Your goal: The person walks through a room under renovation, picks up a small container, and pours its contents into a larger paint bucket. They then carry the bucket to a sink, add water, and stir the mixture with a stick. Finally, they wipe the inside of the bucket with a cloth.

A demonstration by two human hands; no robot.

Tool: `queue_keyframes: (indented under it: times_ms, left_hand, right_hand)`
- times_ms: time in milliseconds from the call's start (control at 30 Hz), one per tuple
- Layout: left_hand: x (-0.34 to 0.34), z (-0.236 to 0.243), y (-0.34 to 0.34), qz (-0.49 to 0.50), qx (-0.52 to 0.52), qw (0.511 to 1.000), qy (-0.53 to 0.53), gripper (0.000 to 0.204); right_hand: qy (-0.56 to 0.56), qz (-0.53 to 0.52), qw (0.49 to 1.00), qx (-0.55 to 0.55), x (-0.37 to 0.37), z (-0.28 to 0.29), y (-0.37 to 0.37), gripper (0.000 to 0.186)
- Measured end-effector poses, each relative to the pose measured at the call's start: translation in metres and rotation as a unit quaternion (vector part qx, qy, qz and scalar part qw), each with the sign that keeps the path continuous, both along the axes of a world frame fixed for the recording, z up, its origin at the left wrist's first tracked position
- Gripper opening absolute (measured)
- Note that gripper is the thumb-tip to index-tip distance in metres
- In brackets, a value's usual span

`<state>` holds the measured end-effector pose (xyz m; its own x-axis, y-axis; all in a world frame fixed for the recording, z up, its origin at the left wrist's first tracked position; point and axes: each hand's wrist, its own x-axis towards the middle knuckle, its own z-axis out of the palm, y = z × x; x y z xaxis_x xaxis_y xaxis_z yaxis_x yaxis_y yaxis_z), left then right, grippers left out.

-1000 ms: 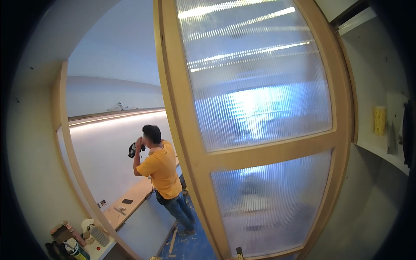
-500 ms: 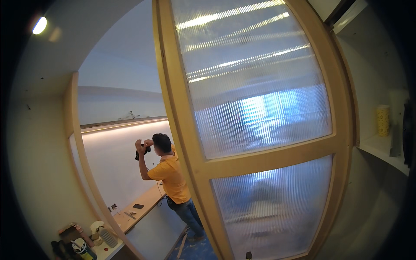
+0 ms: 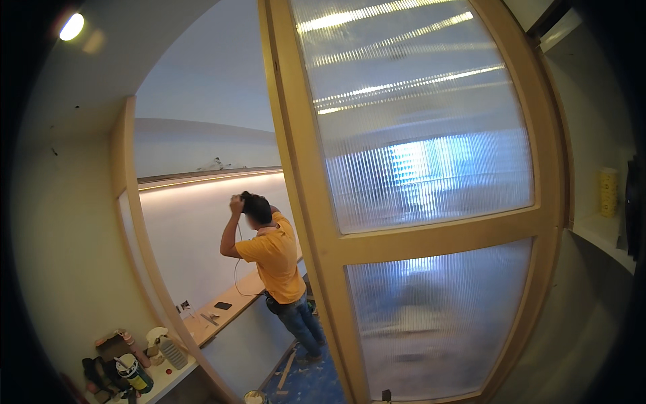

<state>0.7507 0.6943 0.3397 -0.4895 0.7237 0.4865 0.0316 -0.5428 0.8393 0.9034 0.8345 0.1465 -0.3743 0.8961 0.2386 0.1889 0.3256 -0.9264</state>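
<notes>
Far left, a smooth oval lamp glows above a plain, matte wall. Below, a white ledge carries a round tin, a pink cylinder and a ribbed translucent bottle, crowded together. Past the straight wooden jamb, a wood-toned worktop bears a flat dark rectangle. Beside it a co-worker in orange cotton-like top and jeans stands on blue, debris-flecked floor covering, one hand raised against the head. From centre to right, directly ahead of the wearer, stands the wood-framed door, its two translucent panels finely fluted vertically. The wearer's own hands are out of view; whether they grip anything, I cannot tell. Far right, a yellow patterned cylinder stands on a pale shelf.
</notes>
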Motion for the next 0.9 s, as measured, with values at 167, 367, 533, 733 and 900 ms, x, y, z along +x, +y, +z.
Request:
queue_keyframes:
  times_ms: [167,367,533,733,900]
  left_hand:
    - [-0.003,0.000,-0.003,0.018,-0.008,1.000,0.013,0.079]
    - [-0.006,0.002,-0.005,0.030,-0.010,0.999,0.024,0.079]
    - [-0.006,0.004,-0.004,0.036,-0.010,0.999,0.035,0.080]
    - [-0.010,0.002,-0.001,0.041,-0.017,0.998,0.034,0.080]
    - [-0.015,0.002,0.000,0.053,-0.019,0.998,0.030,0.080]
  right_hand:
    - [-0.002,0.004,0.999,0.032,-0.012,0.015,-0.006,0.024]
    - [-0.016,0.025,0.999,0.026,-0.010,0.009,-0.008,0.027]
    - [-0.012,0.013,0.998,0.055,-0.014,-0.004,-0.004,0.025]
    - [-0.021,-0.011,0.999,0.029,-0.011,-0.003,-0.004,0.025]
    - [-0.052,-0.004,0.998,-0.018,-0.008,-0.011,-0.003,0.025]
